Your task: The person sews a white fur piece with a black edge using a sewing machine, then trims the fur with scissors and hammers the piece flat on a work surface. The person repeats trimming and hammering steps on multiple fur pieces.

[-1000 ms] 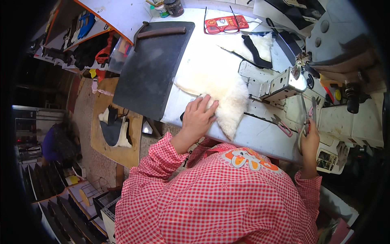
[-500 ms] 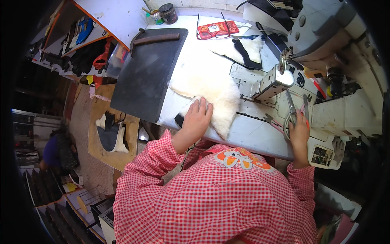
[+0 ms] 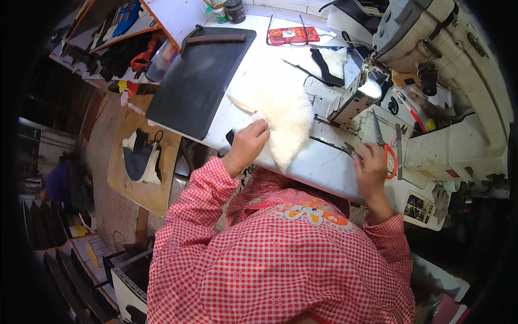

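Note:
A cream fleece piece (image 3: 288, 127) lies fluffy side up on the white table, its pointed end near the front edge. My left hand (image 3: 249, 144) pinches its left part, fingertips pressed together; a bit of black shows beside that hand. At the right, my right hand (image 3: 371, 171) is closed with curled fingers around the handles of small thread snips (image 3: 348, 148), whose blades stick out to the left. Scissors with orange-red handles (image 3: 389, 156) lie just right of that hand, and a grey metal tool (image 3: 399, 151) lies beyond them.
The sewing machine (image 3: 353, 102) stands at the right. A black board (image 3: 199, 81) bearing a hammer (image 3: 218, 39) covers the table's left. Glasses (image 3: 291, 40) and a black-and-white fleece piece (image 3: 326, 67) lie at the back. Another cut piece rests on a lower wooden board (image 3: 121, 178).
My right hand has left the orange-handled scissors, moved left and closed on the thread snips. My left hand has gone from lying flat on the fleece to pinching it.

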Tool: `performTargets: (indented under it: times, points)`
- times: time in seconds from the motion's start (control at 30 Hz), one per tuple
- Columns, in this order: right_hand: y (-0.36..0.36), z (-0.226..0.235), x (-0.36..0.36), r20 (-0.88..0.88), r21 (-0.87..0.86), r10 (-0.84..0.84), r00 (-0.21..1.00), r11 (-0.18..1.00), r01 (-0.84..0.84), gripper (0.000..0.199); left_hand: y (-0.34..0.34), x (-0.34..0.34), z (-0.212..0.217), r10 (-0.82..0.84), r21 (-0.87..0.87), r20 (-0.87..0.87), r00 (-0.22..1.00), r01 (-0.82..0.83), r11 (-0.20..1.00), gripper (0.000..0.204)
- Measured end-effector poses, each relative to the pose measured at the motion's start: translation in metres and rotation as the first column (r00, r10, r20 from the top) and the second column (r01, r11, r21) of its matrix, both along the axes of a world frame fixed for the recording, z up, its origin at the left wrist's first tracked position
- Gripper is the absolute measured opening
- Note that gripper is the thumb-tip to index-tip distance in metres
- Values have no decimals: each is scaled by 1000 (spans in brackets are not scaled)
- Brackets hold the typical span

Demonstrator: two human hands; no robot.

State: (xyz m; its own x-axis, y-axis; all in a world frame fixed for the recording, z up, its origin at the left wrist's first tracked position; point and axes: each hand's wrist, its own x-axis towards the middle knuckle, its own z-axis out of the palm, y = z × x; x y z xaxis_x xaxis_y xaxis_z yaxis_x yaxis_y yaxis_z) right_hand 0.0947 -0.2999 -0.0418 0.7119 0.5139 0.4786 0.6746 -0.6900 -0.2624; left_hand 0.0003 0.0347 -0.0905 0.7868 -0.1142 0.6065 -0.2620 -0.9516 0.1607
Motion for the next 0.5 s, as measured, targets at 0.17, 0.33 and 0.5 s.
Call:
performTargets:
  times: [0.17,0.33,0.5]
  points:
    - [77,12,-18,-88,138,417,905,905,-403,22,3,-10,14,-49,89,44,998,45,995,17]
    - [150,-3,-8,-315,236,548,775,836,-495,21,12,-12,27,-100,219,62,993,84,972,25]
    - [182,-33,-1,-449,39,371,813,917,-397,19,14,-16,28,37,27,-89,995,-34,999,19]
